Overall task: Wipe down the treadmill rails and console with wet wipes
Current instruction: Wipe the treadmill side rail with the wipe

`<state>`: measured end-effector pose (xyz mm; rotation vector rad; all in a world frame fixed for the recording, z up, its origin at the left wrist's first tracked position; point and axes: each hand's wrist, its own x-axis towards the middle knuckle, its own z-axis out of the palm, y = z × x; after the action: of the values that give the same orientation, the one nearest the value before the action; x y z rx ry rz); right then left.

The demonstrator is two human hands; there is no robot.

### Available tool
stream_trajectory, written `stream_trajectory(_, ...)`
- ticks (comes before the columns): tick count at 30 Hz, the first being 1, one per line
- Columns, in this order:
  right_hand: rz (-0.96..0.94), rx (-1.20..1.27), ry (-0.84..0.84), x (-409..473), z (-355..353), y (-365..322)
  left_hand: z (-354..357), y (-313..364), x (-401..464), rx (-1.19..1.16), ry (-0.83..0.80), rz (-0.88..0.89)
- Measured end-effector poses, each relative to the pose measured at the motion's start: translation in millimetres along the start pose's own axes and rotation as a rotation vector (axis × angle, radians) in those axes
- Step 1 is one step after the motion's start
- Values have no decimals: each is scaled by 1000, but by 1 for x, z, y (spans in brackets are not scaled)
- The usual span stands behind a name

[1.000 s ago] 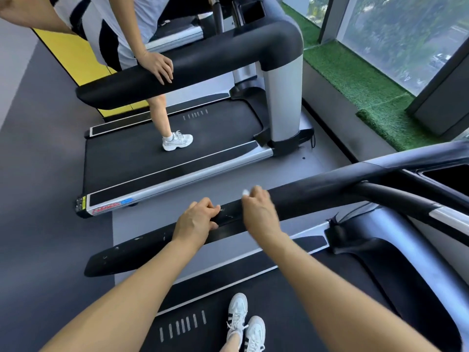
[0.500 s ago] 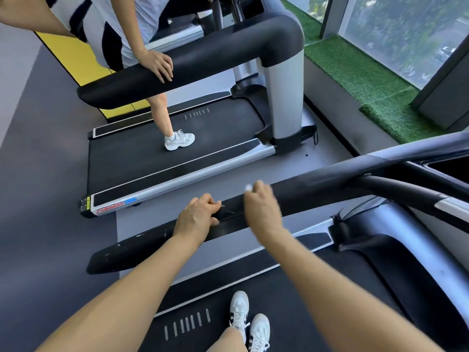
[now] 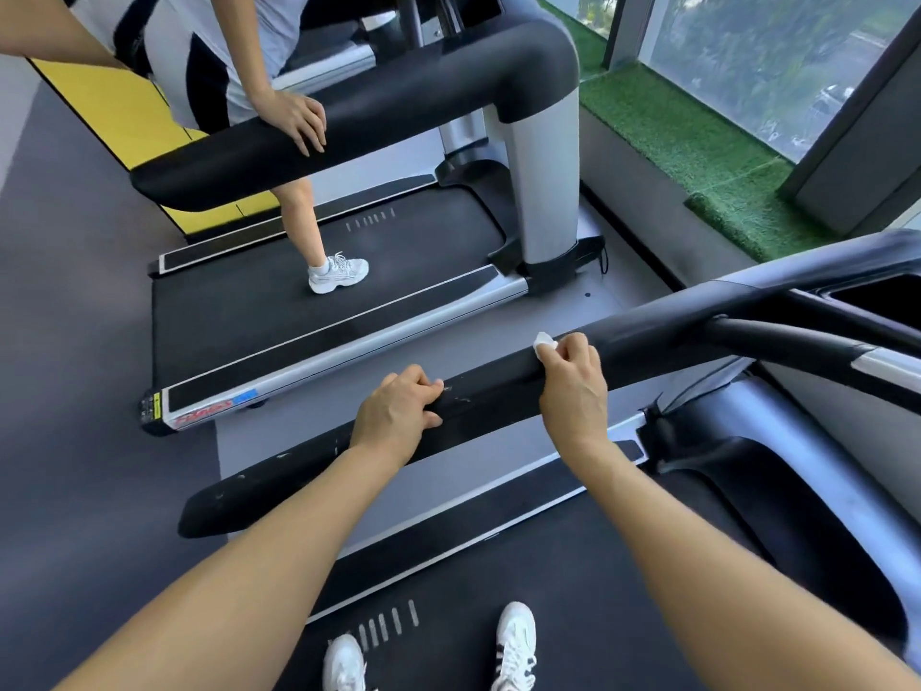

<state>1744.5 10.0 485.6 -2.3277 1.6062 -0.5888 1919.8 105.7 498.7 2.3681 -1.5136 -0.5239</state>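
Note:
I stand on a treadmill whose black left rail [image 3: 279, 478] runs from lower left up toward the console [image 3: 877, 301] at the right edge. My right hand [image 3: 573, 391] grips a small white wet wipe [image 3: 544, 340] and presses it on top of the rail; only a corner of the wipe shows past my fingers. My left hand [image 3: 398, 413] grips the same rail a little further back, fingers curled over its top. The rail surface between my hands is scuffed with pale marks.
A second treadmill [image 3: 349, 301] stands beside mine on the left, with another person [image 3: 294, 117] on its belt, a hand resting on its black rail. Grey floor lies between the machines. Green artificial turf [image 3: 697, 142] and windows run along the right.
My right hand has slid with the wipe along the rail toward the console, away from my left hand. My left hand has stayed in its grip.

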Motion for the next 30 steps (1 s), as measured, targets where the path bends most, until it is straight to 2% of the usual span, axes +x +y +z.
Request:
stream_trajectory(2,38,47,28,-13,11,-23,-2,-5,4,19,-53,21)
stream_trajectory(5,-5,154,34,-42,33,-63,-7,-13,9,60,-169,111)
stream_trajectory(7,-29,225,-6,-56,40,-84,-13,-22,5,79,-209,170)
stream_trajectory(10,-28,285,-94,-52,34,-74,-21,-44,-5,110,-199,197)
stream_trajectory(12,129,324,3,-45,25,-55,-25,-62,-10,126,-204,208)
stream_trajectory(14,236,228,134,-37,25,-48,-26,-76,-12,116,-207,224)
stream_trajectory(17,358,212,228,-40,41,-67,-18,-85,-8,117,-182,244)
stream_trajectory(19,341,288,263,-56,58,-98,-14,-88,-3,105,-187,236)
stream_trajectory(23,155,356,210,-94,85,-140,-14,-92,6,34,-219,202)
stream_trajectory(26,129,366,198,-82,79,-121,-15,-91,8,8,-232,204)
stream_trajectory(30,248,352,318,-62,70,-90,-15,-90,7,-15,-231,216)
